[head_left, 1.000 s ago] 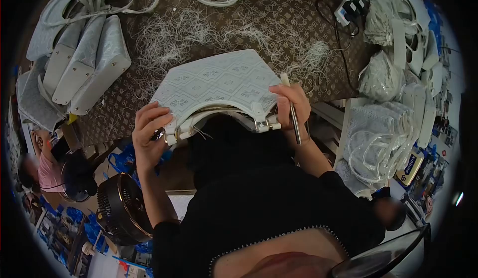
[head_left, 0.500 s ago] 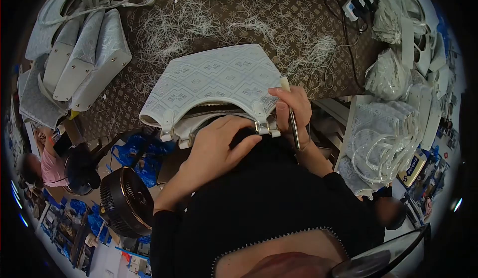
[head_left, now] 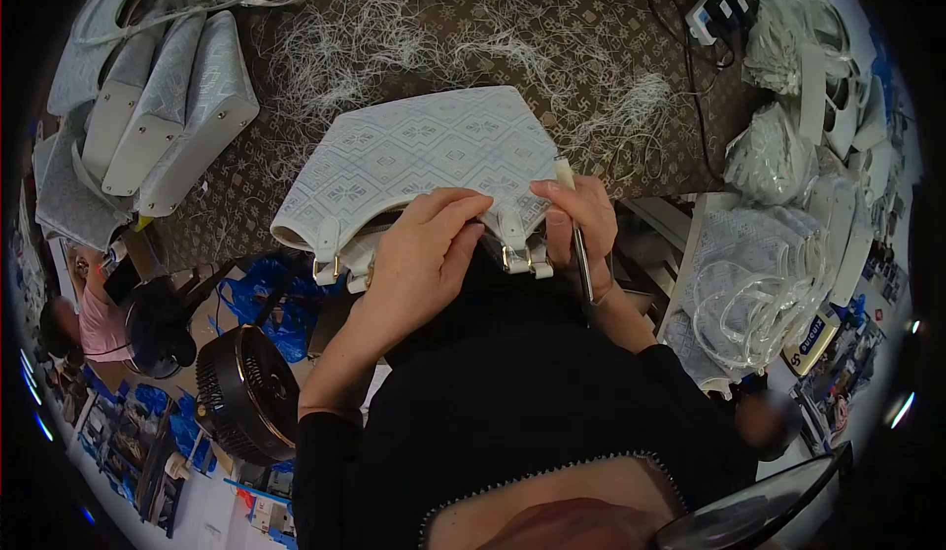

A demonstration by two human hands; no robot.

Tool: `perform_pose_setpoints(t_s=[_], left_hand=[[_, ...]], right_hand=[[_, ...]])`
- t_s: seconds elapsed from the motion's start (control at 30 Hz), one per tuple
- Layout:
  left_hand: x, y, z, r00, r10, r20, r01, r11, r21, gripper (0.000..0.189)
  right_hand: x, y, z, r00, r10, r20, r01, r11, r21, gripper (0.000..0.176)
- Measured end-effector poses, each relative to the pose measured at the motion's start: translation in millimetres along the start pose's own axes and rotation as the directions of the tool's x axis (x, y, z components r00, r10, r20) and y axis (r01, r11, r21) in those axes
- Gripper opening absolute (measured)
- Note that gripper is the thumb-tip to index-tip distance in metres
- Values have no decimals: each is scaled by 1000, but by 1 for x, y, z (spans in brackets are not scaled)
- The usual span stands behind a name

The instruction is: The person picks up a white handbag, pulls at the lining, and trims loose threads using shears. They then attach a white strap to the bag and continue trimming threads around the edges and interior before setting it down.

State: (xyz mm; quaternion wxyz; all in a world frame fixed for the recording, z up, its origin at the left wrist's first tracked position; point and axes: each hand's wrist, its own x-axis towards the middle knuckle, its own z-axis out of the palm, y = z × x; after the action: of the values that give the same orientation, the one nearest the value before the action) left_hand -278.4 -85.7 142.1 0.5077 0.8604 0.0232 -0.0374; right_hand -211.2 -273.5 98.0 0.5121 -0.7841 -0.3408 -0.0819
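Observation:
A white handbag (head_left: 424, 151) with a grey diamond pattern lies at the table's near edge, its curved opening and gold-buckled strap tabs facing me. My left hand (head_left: 419, 254) is closed over the edge of the opening, fingertips beside the right strap tab (head_left: 510, 230); the thumb is tucked below the fingers. My right hand (head_left: 588, 220) grips a slim pen-like tool (head_left: 579, 244) with a cream upper end and a dark metallic shaft, beside the bag's right side. What lies under my left palm is hidden.
Loose white threads (head_left: 345, 52) are strewn over the brown patterned table covering (head_left: 581, 18). Finished-looking white bags (head_left: 197, 116) stand at left. Plastic-wrapped straps and bag pieces (head_left: 759, 274) are stacked at right, near a power strip (head_left: 714, 18). A black fan (head_left: 246, 392) stands lower left; a person in pink (head_left: 103, 328) sits beyond.
My left hand has moved up onto the edge of the bag's opening, and its thumb has drawn in toward the fingers. The right hand keeps its hold on the tool.

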Motion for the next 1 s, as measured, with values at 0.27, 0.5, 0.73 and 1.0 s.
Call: perform_pose_setpoints(t_s=[0.27, 0.5, 0.73, 1.0], left_hand=[[-15, 10, 6, 954, -266, 138, 287, 943, -167, 24], [-10, -12, 24, 771, -360, 526, 596, 115, -795, 29], [-12, -19, 31, 764, -317, 562, 593, 0, -805, 20], [-12, -17, 31, 765, -370, 527, 594, 88, -800, 16]], right_hand=[[2, 1, 0, 998, 69, 0, -69, 998, -7, 18], [10, 0, 4, 979, 204, -2, -204, 979, -24, 16], [9, 1, 7, 974, 226, -33, -225, 974, 8, 18], [5, 6, 5, 987, 163, 8, -163, 987, -17, 21]])
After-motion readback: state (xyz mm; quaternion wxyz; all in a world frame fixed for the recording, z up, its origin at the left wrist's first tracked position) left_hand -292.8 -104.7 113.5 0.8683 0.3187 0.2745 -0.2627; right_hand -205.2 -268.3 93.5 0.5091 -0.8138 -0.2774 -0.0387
